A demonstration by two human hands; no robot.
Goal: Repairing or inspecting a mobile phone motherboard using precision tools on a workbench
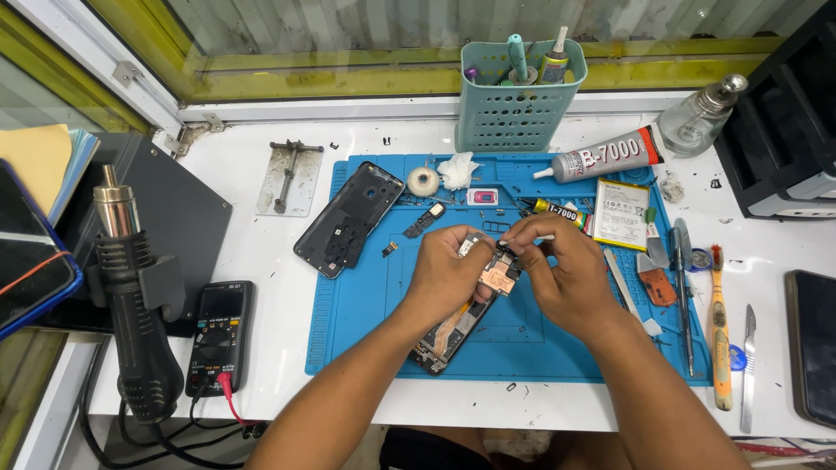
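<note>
My left hand (446, 270) and my right hand (564, 270) meet over the blue work mat (366, 339), both pinching a small circuit board (498, 277) with a copper-coloured shield. My right hand also holds a thin white stick (546, 237) against the board's top. Under the hands lies an opened phone body (446, 339) with its insides showing. A black phone back cover (350, 218) rests at the mat's left edge. Small loose parts (424, 220) lie on the mat behind my left hand.
A hot-air gun (131, 287) and a black multimeter (220, 335) stand at the left. A teal tool basket (515, 100), two glue tubes (601, 157), a flat battery (621, 213), a glass bottle (701, 117), tweezers, a toothbrush (718, 331) and a dark phone (814, 344) sit behind and right.
</note>
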